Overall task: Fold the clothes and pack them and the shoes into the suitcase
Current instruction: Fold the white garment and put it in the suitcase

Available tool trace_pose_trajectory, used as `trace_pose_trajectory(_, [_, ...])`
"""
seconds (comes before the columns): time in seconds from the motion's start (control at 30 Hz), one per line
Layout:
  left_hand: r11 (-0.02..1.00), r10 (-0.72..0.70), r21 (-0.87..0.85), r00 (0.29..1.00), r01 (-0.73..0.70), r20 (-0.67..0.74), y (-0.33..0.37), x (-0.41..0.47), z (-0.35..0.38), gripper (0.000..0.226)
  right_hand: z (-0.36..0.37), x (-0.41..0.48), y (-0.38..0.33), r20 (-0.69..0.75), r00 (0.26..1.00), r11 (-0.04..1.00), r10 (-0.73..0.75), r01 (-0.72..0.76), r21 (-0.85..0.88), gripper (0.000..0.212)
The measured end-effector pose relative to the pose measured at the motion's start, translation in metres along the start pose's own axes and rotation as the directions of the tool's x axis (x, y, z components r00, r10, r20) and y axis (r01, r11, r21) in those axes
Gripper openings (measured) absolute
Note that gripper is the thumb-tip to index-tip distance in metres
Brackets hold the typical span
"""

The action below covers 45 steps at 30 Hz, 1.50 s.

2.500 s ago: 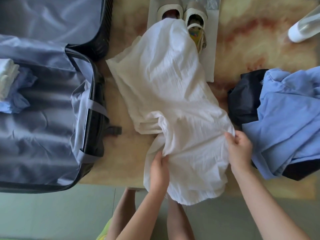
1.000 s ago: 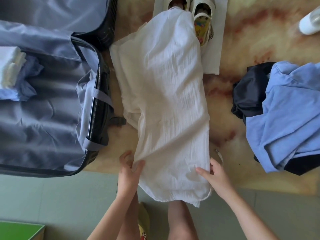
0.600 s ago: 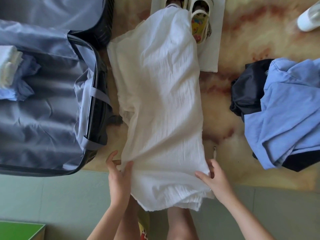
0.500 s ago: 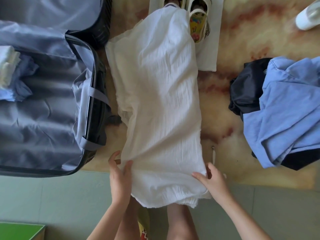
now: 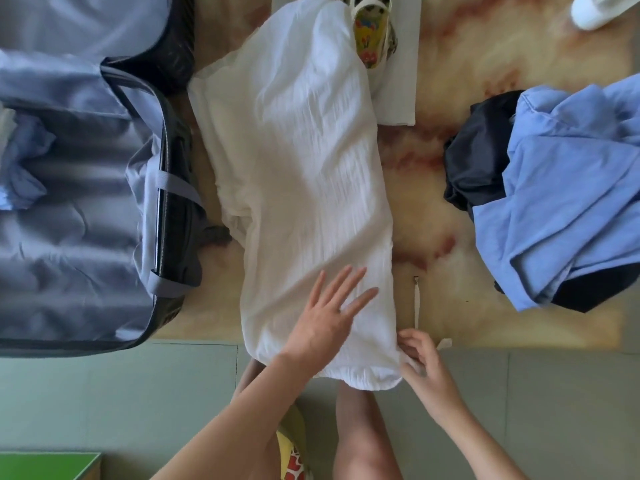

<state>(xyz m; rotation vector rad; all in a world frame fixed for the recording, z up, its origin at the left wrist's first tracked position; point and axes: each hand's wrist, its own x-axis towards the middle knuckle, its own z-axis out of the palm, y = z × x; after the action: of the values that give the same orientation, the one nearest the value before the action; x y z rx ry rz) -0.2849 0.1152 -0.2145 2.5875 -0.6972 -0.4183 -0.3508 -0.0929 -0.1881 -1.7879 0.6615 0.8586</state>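
Observation:
A long white crinkled garment (image 5: 298, 161) lies lengthwise down the middle of the table, its near end hanging over the front edge. My left hand (image 5: 327, 317) rests flat on its near part with the fingers spread. My right hand (image 5: 420, 358) pinches the garment's near right corner. The far end covers part of a pair of white shoes (image 5: 372, 36). An open suitcase (image 5: 86, 244) with grey-blue lining lies at the left, with folded blue clothes (image 5: 20, 168) inside.
A heap of light blue clothes (image 5: 568, 188) over a dark navy garment (image 5: 478, 157) lies at the right. The shoes stand on a white sheet (image 5: 398, 102). A white bottle (image 5: 595, 8) is at the far right corner. A thin white strap (image 5: 417, 299) lies beside the garment.
My left hand let go of the garment's left edge and moved onto its top, flat. My right hand stayed at the right corner. The garment lies narrower and smoother.

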Motion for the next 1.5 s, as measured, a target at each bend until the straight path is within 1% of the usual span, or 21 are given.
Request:
trace_pose_trajectory(0.07, [0.991,0.075,0.103,0.986,-0.091,0.146,0.007,0.019,0.009,0.077,0.005,-0.004,0.008,-0.052,0.999,1.000,-0.001,0.000,-0.021,0.036])
trace_pose_trajectory(0.13, [0.967,0.097,0.210,0.970,-0.145,0.224,0.011,0.032,0.014,0.074,0.010,-0.005,0.016,-0.125,0.992,0.999,0.032,-0.033,-0.003,0.031])
trace_pose_trajectory(0.23, [0.885,0.169,0.372,0.938,-0.279,0.302,0.011,0.049,0.014,0.068,0.015,-0.008,0.026,-0.166,0.973,0.976,0.158,-0.128,0.176,0.028])
trace_pose_trajectory(0.3, [0.819,0.286,0.407,0.902,-0.405,0.323,0.009,0.062,0.012,0.052,0.015,-0.012,0.028,-0.145,0.967,0.943,0.211,-0.162,0.292,0.024])
trace_pose_trajectory(0.37, [0.755,0.386,0.412,0.854,-0.509,0.349,0.010,0.073,0.003,0.024,0.016,-0.016,0.033,-0.109,0.962,0.905,0.249,-0.191,0.380,0.022])
trace_pose_trajectory(0.43, [0.735,0.433,0.388,0.825,-0.557,0.363,0.009,0.082,0.000,0.008,0.015,-0.021,0.040,-0.100,0.956,0.879,0.278,-0.211,0.428,0.021])
trace_pose_trajectory(0.5, [0.747,0.423,0.392,0.839,-0.537,0.342,0.007,0.089,-0.002,0.008,0.013,-0.028,0.046,-0.120,0.947,0.881,0.297,-0.223,0.418,0.017])
trace_pose_trajectory(0.6, [0.793,0.456,0.315,0.851,-0.521,0.260,0.009,0.092,-0.002,0.013,0.010,-0.035,0.051,-0.170,0.944,0.911,0.284,-0.211,0.355,0.014])
trace_pose_trajectory(0.67, [0.828,0.455,0.253,0.864,-0.499,0.215,0.011,0.090,0.000,0.017,0.012,-0.034,0.052,-0.185,0.943,0.926,0.278,-0.212,0.312,0.018])
trace_pose_trajectory(0.73, [0.871,0.416,0.208,0.894,-0.445,0.168,0.013,0.085,0.005,0.027,0.014,-0.029,0.049,-0.248,0.943,0.963,0.222,-0.172,0.210,0.027])
trace_pose_trajectory(0.87, [0.970,0.178,0.162,0.983,-0.183,0.046,0.009,0.070,0.003,0.055,0.017,-0.012,0.021,-0.405,0.914,0.999,-0.033,0.017,-0.043,0.035])
trace_pose_trajectory(0.97, [0.993,-0.039,0.102,0.992,0.052,-0.123,-0.008,0.057,-0.012,0.062,0.020,0.011,-0.018,-0.413,0.906,0.995,-0.094,0.079,-0.052,0.043])
trace_pose_trajectory(1.03, [0.960,-0.273,-0.013,0.924,0.280,-0.268,-0.025,0.047,-0.025,0.058,0.022,0.031,-0.042,-0.402,0.912,0.994,-0.087,0.105,0.023,0.049])
trace_pose_trajectory(1.07, [0.914,-0.402,-0.092,0.857,0.395,-0.321,-0.033,0.044,-0.032,0.055,0.023,0.042,-0.054,-0.397,0.914,0.991,-0.076,0.114,0.073,0.051])
trace_pose_trajectory(1.13, [0.776,-0.631,-0.277,0.687,0.567,-0.360,-0.047,0.040,-0.048,0.051,0.022,0.060,-0.077,-0.393,0.916,0.980,-0.083,0.146,0.134,0.050])
trace_pose_trajectory(1.2, [0.636,-0.772,-0.430,0.532,0.641,-0.348,-0.062,0.040,-0.061,0.053,0.022,0.078,-0.102,-0.400,0.908,0.971,-0.126,0.195,0.137,0.047])
trace_pose_trajectory(1.3, [0.416,-0.907,-0.651,0.346,0.635,-0.241,-0.083,0.049,-0.075,0.061,0.025,0.102,-0.129,-0.405,0.888,0.969,-0.219,0.247,0.019,0.055])
trace_pose_trajectory(1.33, [0.352,-0.931,-0.695,0.307,0.627,-0.194,-0.088,0.051,-0.078,0.061,0.026,0.108,-0.134,-0.419,0.880,0.971,-0.226,0.237,-0.027,0.061])
trace_pose_trajectory(1.4, [0.274,-0.952,-0.707,0.290,0.652,-0.102,-0.095,0.056,-0.082,0.047,0.027,0.118,-0.141,-0.455,0.871,0.983,-0.184,0.174,-0.065,0.068])
trace_pose_trajectory(1.47, [0.221,-0.962,-0.715,0.270,0.663,-0.047,-0.101,0.061,-0.083,0.030,0.023,0.124,-0.147,-0.445,0.891,0.994,-0.094,0.107,0.005,0.064])
trace_pose_trajectory(1.5, [0.184,-0.971,-0.740,0.235,0.647,-0.036,-0.104,0.062,-0.084,0.026,0.021,0.126,-0.148,-0.422,0.904,0.996,-0.070,0.090,0.028,0.056])
